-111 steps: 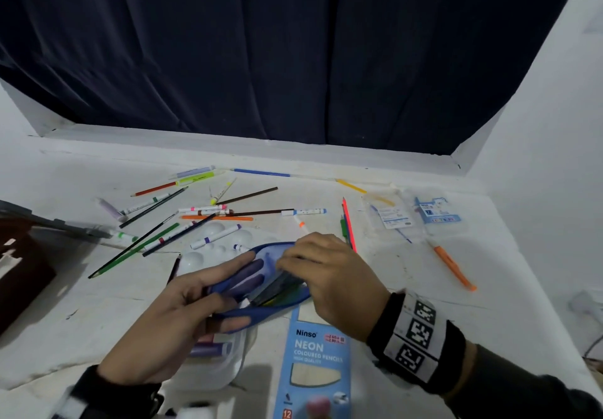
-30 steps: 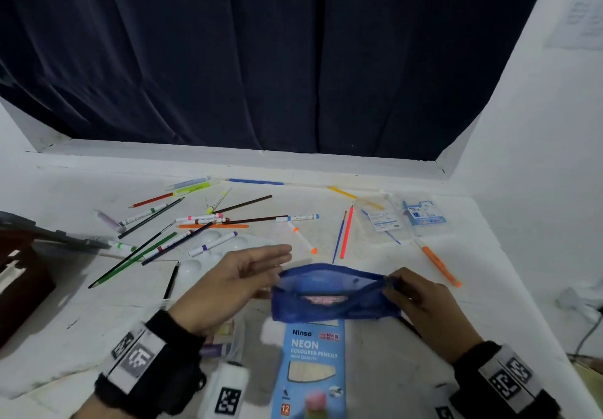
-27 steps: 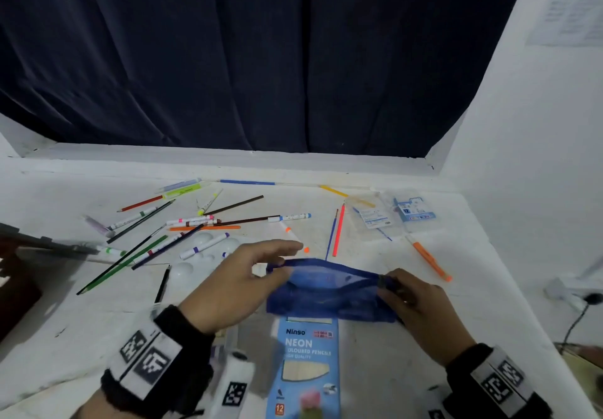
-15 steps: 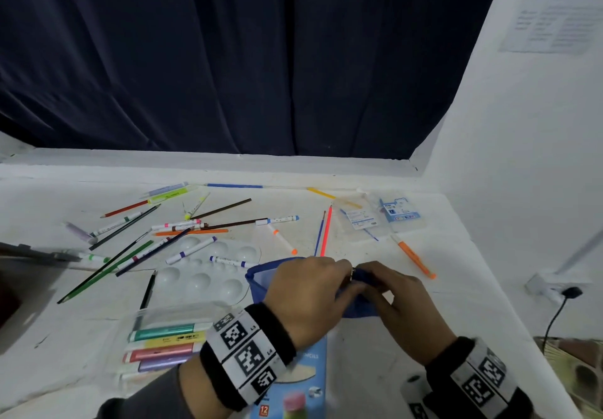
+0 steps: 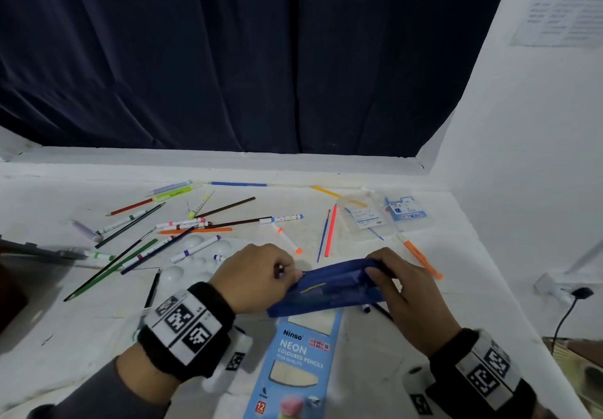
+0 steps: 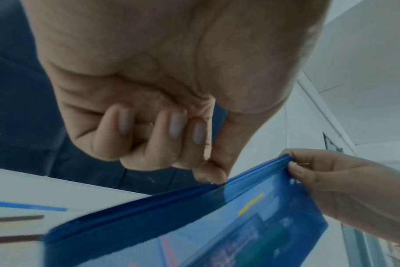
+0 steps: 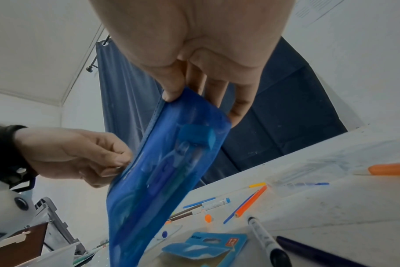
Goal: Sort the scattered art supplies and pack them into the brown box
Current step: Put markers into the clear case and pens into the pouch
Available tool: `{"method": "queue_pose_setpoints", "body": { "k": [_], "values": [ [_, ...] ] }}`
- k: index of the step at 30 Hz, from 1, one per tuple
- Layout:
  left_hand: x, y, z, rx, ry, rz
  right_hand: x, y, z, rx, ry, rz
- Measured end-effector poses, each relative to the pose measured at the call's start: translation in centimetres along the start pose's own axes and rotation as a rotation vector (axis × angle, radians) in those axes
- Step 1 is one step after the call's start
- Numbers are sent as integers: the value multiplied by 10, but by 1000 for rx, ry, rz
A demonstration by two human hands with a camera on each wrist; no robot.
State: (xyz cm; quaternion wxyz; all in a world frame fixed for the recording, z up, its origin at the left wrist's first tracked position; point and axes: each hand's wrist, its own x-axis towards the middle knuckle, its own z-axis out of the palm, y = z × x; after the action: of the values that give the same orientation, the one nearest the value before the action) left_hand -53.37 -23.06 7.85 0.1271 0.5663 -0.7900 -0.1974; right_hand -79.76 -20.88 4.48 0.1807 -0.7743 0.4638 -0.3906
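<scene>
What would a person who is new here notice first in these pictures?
First, the blue pouch in the middle, held above the table between the left hand and the right hand, each pinching its top edge. Behind it, pencils and markers lie scattered on the white table.

Low in the frame, the left hand pinched, seemingly thumb to forefinger; the right hand gripped with curled fingers.

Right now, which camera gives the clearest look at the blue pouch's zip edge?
The left wrist view: the blue pouch fills it, its zip edge pinched by the left hand and right hand. The head view shows it small; the right wrist view shows mostly its side.
</scene>
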Motion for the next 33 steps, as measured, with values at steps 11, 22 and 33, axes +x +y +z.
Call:
{"method": "queue_pose_setpoints", "body": {
  "k": [11, 22, 33],
  "values": [
    [-29, -51, -23, 80, 83, -232, -4, 17, -2, 5, 20, 92],
    [-39, -53, -2, 62, 75, -207, 5, 11, 15, -133, -338, 125],
    [-66, -55, -10, -164, 351, -182, 35, -12, 50, -233, -301, 35]
  ]
}}
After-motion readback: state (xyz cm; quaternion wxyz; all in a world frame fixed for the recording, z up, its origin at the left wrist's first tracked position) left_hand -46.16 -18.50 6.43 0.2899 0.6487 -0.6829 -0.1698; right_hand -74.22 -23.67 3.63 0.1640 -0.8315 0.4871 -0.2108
